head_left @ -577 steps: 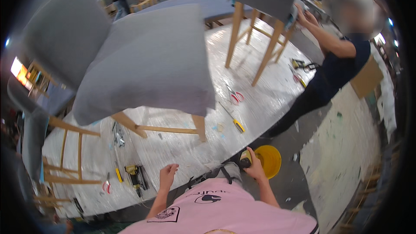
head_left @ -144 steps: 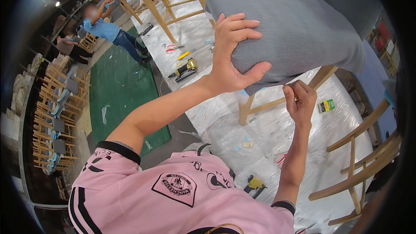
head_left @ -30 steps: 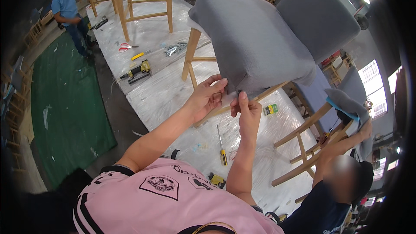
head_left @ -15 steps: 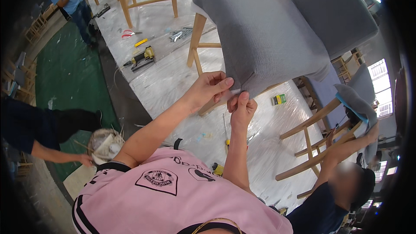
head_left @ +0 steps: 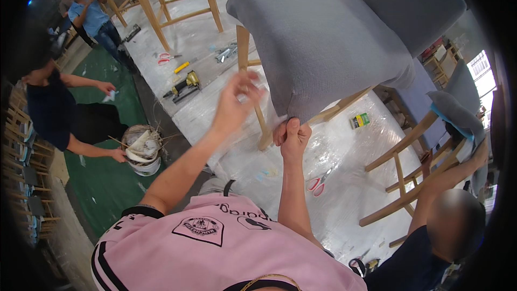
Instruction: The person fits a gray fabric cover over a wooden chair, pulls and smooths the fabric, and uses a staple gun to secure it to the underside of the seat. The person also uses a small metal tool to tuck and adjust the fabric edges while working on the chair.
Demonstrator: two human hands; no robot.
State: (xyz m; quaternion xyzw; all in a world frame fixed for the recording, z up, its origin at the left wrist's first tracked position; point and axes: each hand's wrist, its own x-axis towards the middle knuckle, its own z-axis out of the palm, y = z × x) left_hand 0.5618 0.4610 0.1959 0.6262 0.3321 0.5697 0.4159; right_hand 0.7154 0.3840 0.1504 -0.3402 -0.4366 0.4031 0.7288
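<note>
A wooden chair with a grey upholstered seat and grey backrest stands on the table before me. At the seat's near corner, my right hand is closed on the edge of the grey fabric, thumb uppermost. My left hand is off the cloth, just left of that corner beside a front leg. It is blurred by motion, with thumb and fingers apart and nothing seen between them. Loose grey fabric hangs at the seat's right side.
The plastic-covered table carries a staple gun, a yellow knife, scissors and a green-yellow box. A co-worker handles another chair at right. Another person crouches at left by a bucket of scraps.
My left hand has let go of the fabric corner and moved up and left. My right hand stays on the corner. At left, the co-worker and bucket have come further into view.
</note>
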